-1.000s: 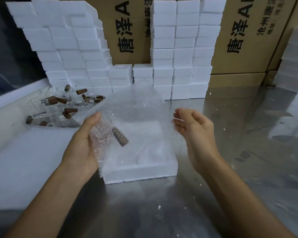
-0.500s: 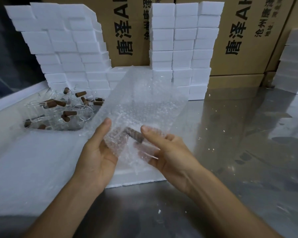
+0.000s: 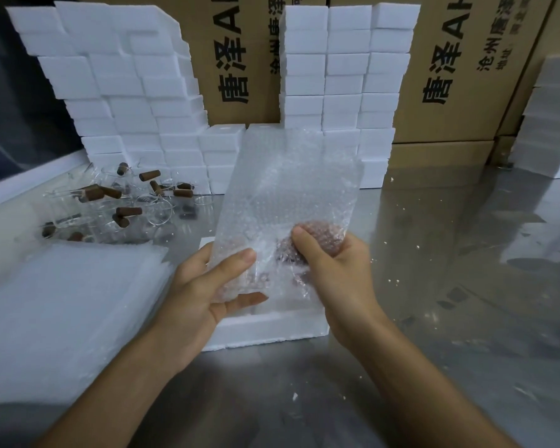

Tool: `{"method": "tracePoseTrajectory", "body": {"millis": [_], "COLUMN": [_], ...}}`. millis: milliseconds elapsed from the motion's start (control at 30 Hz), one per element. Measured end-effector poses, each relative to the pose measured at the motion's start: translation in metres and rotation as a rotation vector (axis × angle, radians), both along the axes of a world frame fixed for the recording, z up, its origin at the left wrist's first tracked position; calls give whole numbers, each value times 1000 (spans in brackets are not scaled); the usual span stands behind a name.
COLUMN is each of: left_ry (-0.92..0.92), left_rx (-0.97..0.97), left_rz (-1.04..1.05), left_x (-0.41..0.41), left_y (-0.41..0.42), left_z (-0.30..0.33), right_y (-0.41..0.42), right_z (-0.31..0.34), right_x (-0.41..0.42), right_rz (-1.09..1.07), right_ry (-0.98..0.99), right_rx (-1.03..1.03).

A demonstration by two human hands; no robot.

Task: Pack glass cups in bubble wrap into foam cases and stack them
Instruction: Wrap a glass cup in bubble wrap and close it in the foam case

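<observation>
You are mid-wrap on one cup: your left hand (image 3: 214,286) pinches the lower left edge of the clear bubble-wrap sheet (image 3: 291,195) between thumb and fingers, and your right hand (image 3: 333,263) curls round the bundle at the sheet's lower right, gripping through the plastic a glass cup with a brown cork-coloured handle (image 3: 307,244). Most of the sheet stands loose above both hands, so by my reading the roll is barely begun. Directly beneath the sheet lies the open white foam case (image 3: 265,331) on the grey metal table (image 3: 450,286); whether its cavity holds anything cannot be told, since sheet and hands cover it. Left of the sheet, a heap of unwrapped clear glass cups with brown handles (image 3: 120,205) awaits, so a good many repeats remain. Below that heap, left of the foam case, sits a flat pile of spare bubble-wrap sheets (image 3: 65,312). Behind the sheet rise two stacks of white foam blocks, a leaning one at left (image 3: 110,85) and a straighter one just right of the sheet's top (image 3: 346,66); whether these are packed cases or empties cannot be told. Remaining for this cup, as judged: finish rolling, seat it in the case, close, stack. Writing: the brown cardboard cartons (image 3: 459,76) behind the stacks carry large black characters 唐泽 beside Latin capitals beginning "A"; smaller characters read 沧州唐泽, with 地址 below, the rest cut off or hidden.
</observation>
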State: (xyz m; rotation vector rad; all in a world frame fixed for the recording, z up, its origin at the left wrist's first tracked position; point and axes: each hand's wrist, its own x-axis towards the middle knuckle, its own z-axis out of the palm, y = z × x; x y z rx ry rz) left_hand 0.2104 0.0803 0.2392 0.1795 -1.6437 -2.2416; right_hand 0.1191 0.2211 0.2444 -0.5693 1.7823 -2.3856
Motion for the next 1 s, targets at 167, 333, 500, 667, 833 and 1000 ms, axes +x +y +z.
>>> {"method": "tracePoseTrajectory", "body": {"millis": [167,333,500,667,833,1000], "left_ry": [-24,14,30,30,82,-16], "left_rx": [56,104,127,106,106,-6], "left_rz": [-38,81,216,229,128,147], "left_x": [2,1,-1,-1,1,0], "left_y": [-2,-1,-5,-4,0,2], "left_z": [2,7,10,9,10,5], "right_y": [-5,-10,-12,-11,-9,-10], "right_z": [-4,-9,-10,-12,-13,-15], "right_x": [2,3,5,4,3,4], "right_rz": [-4,-51,-31,-29,-34,-26], "right_ry": [178,284,350,337,259,200], "right_rx": [66,139,154,131,90,76]}}
